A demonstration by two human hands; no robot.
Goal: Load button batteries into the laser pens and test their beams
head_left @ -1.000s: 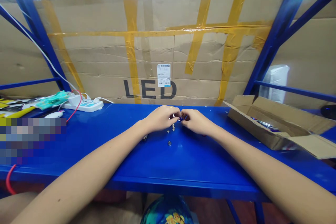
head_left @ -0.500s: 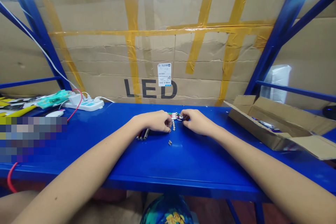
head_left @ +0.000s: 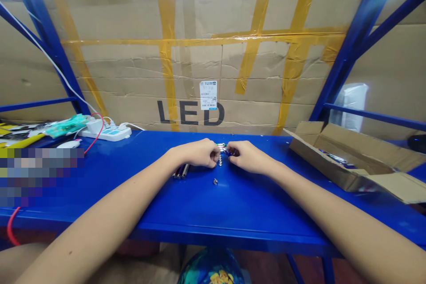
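My left hand point(head_left: 204, 153) lies on the blue table with its fingers curled closed, and whatever they hold is hidden. My right hand point(head_left: 248, 155) is closed in a pinch round a small dark blue piece point(head_left: 234, 152), mostly covered by the fingers. Between the hands lie slim, shiny coloured tubes with silver parts point(head_left: 221, 145), pen-like and partly hidden. Just below them is a short column of small silver pieces point(head_left: 220, 161). Several dark and silver tubes point(head_left: 181, 172) stick out from under my left wrist. A lone small metal piece point(head_left: 215, 182) lies nearer the front edge.
At the right stands an open cardboard box point(head_left: 346, 177) with pen-like items inside. A white power strip point(head_left: 111, 133) and cables lie at the back left, beside packaged goods point(head_left: 66, 125). A large taped cardboard sheet point(head_left: 133, 75) stands behind the blue table point(head_left: 259, 208).
My right fingers have turned and closed further over the dark blue piece; the round silver part seen at their tips is now out of sight. My left hand has barely moved.
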